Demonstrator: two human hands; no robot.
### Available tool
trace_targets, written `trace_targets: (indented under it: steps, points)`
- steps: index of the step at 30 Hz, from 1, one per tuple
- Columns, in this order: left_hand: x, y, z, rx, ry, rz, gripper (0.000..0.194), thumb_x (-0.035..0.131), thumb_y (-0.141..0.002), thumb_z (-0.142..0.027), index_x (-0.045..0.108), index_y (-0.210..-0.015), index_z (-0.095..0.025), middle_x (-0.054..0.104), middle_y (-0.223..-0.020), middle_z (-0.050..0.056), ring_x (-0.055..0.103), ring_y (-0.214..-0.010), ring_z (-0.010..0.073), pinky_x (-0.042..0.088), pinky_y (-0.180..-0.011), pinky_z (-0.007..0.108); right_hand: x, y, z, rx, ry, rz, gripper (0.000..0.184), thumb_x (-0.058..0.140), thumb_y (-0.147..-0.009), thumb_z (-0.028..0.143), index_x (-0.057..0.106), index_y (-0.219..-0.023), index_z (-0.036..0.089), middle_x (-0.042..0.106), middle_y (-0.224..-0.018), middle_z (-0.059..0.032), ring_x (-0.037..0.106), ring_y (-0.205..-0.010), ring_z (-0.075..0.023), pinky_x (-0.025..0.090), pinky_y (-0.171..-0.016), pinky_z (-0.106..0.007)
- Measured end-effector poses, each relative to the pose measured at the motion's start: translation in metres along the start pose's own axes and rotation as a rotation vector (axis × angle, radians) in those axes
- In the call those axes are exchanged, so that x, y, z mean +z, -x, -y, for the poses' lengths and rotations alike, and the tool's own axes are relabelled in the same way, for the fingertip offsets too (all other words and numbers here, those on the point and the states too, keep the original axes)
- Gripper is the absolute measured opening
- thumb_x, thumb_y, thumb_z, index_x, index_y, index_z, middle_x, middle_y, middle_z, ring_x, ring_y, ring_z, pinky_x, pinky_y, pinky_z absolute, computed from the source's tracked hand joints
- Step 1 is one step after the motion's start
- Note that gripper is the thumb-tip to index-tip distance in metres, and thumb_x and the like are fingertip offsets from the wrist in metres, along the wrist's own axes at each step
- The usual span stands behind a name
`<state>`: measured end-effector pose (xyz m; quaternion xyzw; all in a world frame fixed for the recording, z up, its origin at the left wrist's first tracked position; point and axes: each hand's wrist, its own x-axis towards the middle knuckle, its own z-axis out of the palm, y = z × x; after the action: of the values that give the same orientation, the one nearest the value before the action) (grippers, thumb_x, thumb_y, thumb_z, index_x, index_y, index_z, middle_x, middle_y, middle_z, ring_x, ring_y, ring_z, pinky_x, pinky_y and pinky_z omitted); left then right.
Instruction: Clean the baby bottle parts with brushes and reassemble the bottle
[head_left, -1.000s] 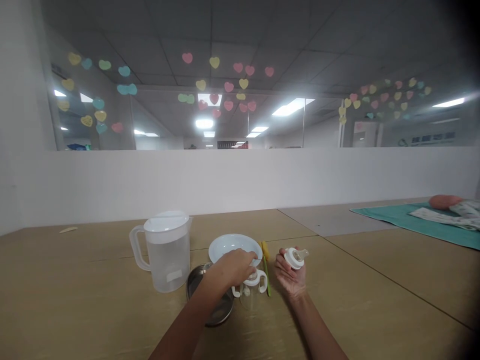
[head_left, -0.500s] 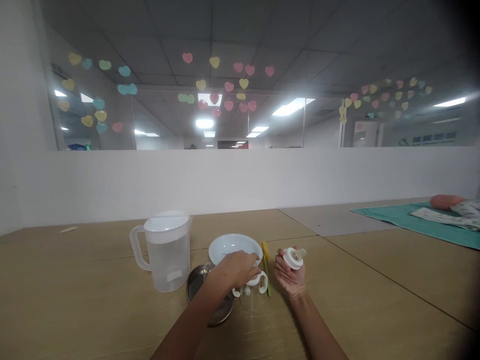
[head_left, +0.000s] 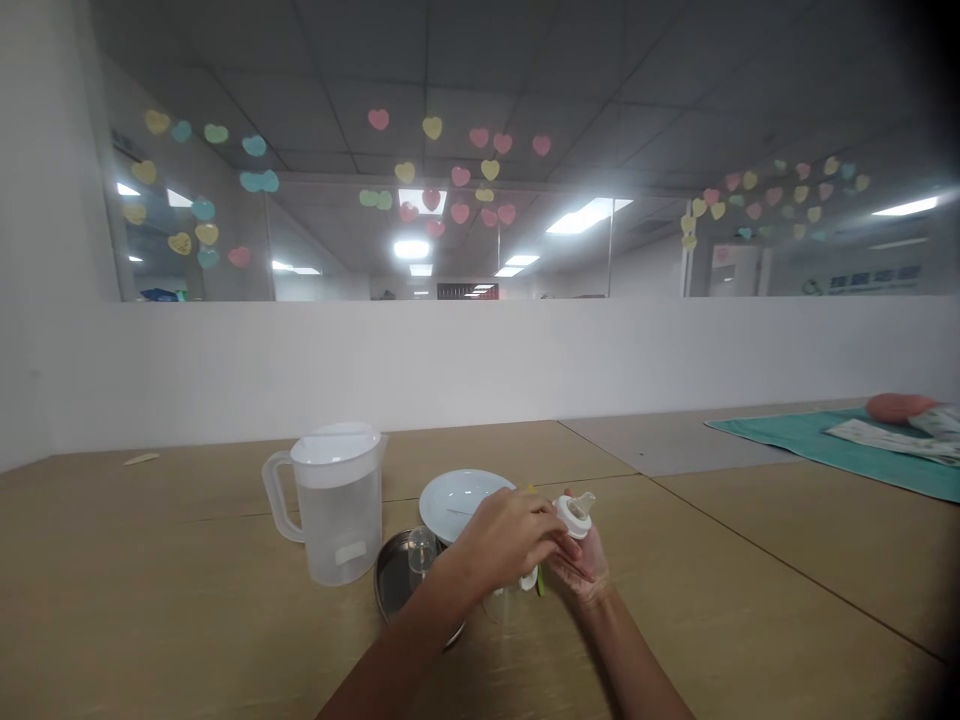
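Note:
My right hand (head_left: 589, 560) is turned palm up and holds a baby bottle nipple in a white collar (head_left: 575, 515), its clear teat pointing up and right. Reaching across from the left, my left hand (head_left: 517, 530) has its fingertips bent against the collar's near-left side. Below my left hand, the clear bottle (head_left: 510, 603) with white handles is mostly hidden. A pale blue bowl (head_left: 457, 490) lies behind my left hand. Under my left forearm is a metal tray (head_left: 394, 580) with a clear cup-like piece (head_left: 421, 550) in it.
A clear plastic pitcher (head_left: 341, 520) with a handle stands at left. Part of a green-handled brush (head_left: 541, 582) shows between my hands. At far right a teal cloth (head_left: 795, 435) holds a patterned cloth and a pinkish object (head_left: 896, 407). A white wall with windows closes off the back.
My left hand has moved right, from the handled bottle to the nipple and collar in my right hand. My right hand has shifted slightly left with the nipple.

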<state>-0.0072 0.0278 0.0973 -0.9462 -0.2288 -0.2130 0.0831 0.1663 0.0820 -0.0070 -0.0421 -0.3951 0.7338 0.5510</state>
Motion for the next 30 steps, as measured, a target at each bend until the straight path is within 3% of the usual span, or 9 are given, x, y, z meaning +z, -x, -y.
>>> trace_targets:
  steps: [7,10,14,19,23,27,30]
  points:
    - [0.027,-0.006,-0.001,0.179,-0.166,-0.114,0.017,0.044,-0.091,-0.024,0.061,-0.091,-0.023,0.062,-0.09,0.001,0.055,-0.088,0.0161,0.038,-0.069,0.028,-0.006,-0.002,-0.002,0.045,-0.1,0.071,0.028,0.05,-0.087,0.043,0.053,-0.078,0.017,0.055,-0.049,0.0099,0.018,-0.024,0.0008,0.026,-0.029,-0.009]
    - [0.03,-0.006,0.0,0.201,-0.236,-0.184,0.012,0.046,-0.089,-0.02,0.058,-0.089,-0.02,0.06,-0.083,0.002,0.055,-0.083,0.0163,0.037,-0.066,0.028,-0.009,-0.002,-0.001,0.028,-0.133,0.125,0.025,0.045,-0.091,0.037,0.054,-0.082,0.016,0.053,-0.047,0.01,0.019,-0.023,0.0005,0.027,-0.028,-0.008]
    - [0.03,-0.005,-0.001,0.066,-0.276,-0.245,0.008,0.047,-0.086,-0.019,0.055,-0.084,-0.018,0.06,-0.081,0.003,0.055,-0.079,0.0169,0.038,-0.065,0.03,-0.007,-0.002,0.0,-0.037,-0.118,0.136,0.022,0.045,-0.091,0.035,0.057,-0.093,0.017,0.056,-0.05,0.0088,0.019,-0.022,0.0018,0.021,-0.024,-0.006]
    - [0.022,-0.004,-0.001,-0.142,-0.278,-0.254,0.011,0.046,-0.086,-0.021,0.057,-0.087,-0.019,0.062,-0.083,0.003,0.056,-0.081,0.0192,0.04,-0.071,0.034,-0.001,-0.005,0.0,-0.104,-0.065,0.12,0.038,0.047,-0.087,0.052,0.059,-0.103,0.02,0.066,-0.07,0.0003,0.035,-0.031,0.001,0.023,-0.024,-0.006]
    - [0.009,-0.002,-0.002,-0.238,-0.248,-0.208,0.021,0.043,-0.089,-0.027,0.061,-0.086,-0.018,0.064,-0.088,0.005,0.056,-0.085,0.0205,0.041,-0.076,0.036,0.003,-0.004,0.001,-0.107,-0.006,0.062,0.045,0.049,-0.081,0.061,0.058,-0.108,0.026,0.066,-0.073,-0.0011,0.046,-0.04,-0.0034,0.024,-0.024,-0.006]
    - [-0.006,0.001,0.001,-0.357,-0.244,-0.112,0.023,0.043,-0.088,-0.022,0.065,-0.084,-0.016,0.064,-0.088,0.008,0.057,-0.088,0.0225,0.043,-0.077,0.036,0.014,-0.002,0.0,-0.066,0.09,-0.036,0.05,0.05,-0.075,0.068,0.056,-0.105,0.028,0.067,-0.085,-0.0041,0.052,-0.045,-0.0066,0.023,-0.023,-0.008]
    - [-0.016,0.003,0.007,-0.434,-0.222,-0.027,0.023,0.045,-0.087,-0.02,0.068,-0.088,-0.016,0.065,-0.089,0.01,0.056,-0.093,0.0246,0.043,-0.079,0.037,0.026,-0.002,-0.001,-0.014,0.147,-0.015,0.056,0.05,-0.071,0.071,0.053,-0.107,0.028,0.066,-0.098,-0.0084,0.058,-0.051,-0.0097,0.025,-0.024,-0.009]
